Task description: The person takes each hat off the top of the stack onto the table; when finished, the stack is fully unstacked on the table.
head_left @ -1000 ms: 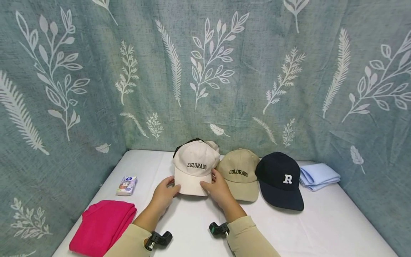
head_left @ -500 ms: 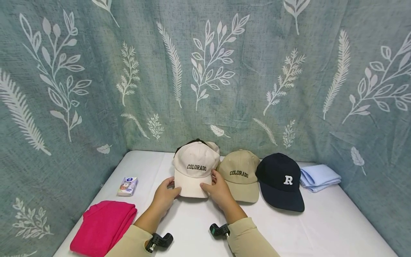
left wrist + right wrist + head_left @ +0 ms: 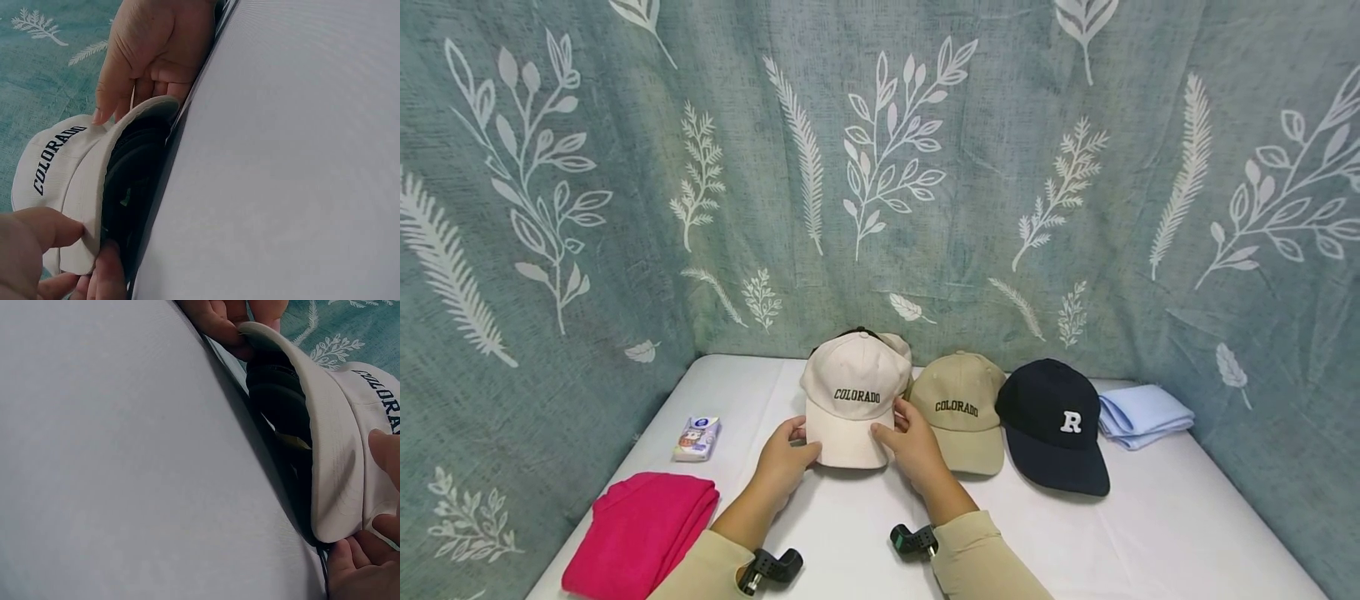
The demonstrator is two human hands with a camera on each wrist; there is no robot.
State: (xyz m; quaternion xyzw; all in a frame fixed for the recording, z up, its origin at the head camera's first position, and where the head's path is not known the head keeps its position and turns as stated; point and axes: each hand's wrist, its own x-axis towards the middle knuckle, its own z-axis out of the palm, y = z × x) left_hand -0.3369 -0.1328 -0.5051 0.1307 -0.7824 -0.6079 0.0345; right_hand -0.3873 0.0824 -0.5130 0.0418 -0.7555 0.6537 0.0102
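An off-white baseball cap (image 3: pixel 855 375) lettered COLORADO sits at the back middle of the table, its brim toward me. My left hand (image 3: pixel 786 460) holds the brim's left edge; in the left wrist view its thumb lies on top and fingers underneath. At the other side my right hand (image 3: pixel 915 442) grips the brim near the crown, thumb on top. Dark cap shapes (image 3: pixel 278 394) show beneath the brim in the right wrist view. Behind the crown, part of another pale cap (image 3: pixel 898 342) peeks out. Touching on the right is a khaki COLORADO cap (image 3: pixel 958 392).
A navy cap (image 3: pixel 1051 417) with a white R stands right of the khaki one, then a folded light blue cloth (image 3: pixel 1146 412). On the left lie a small tissue pack (image 3: pixel 696 439) and folded pink fabric (image 3: pixel 643 529). A patterned curtain (image 3: pixel 850 167) encloses the white table (image 3: pixel 1075 550).
The off-white cap has shifted slightly toward me and down, with both hands keeping their hold on its brim. The other caps stay where they were.
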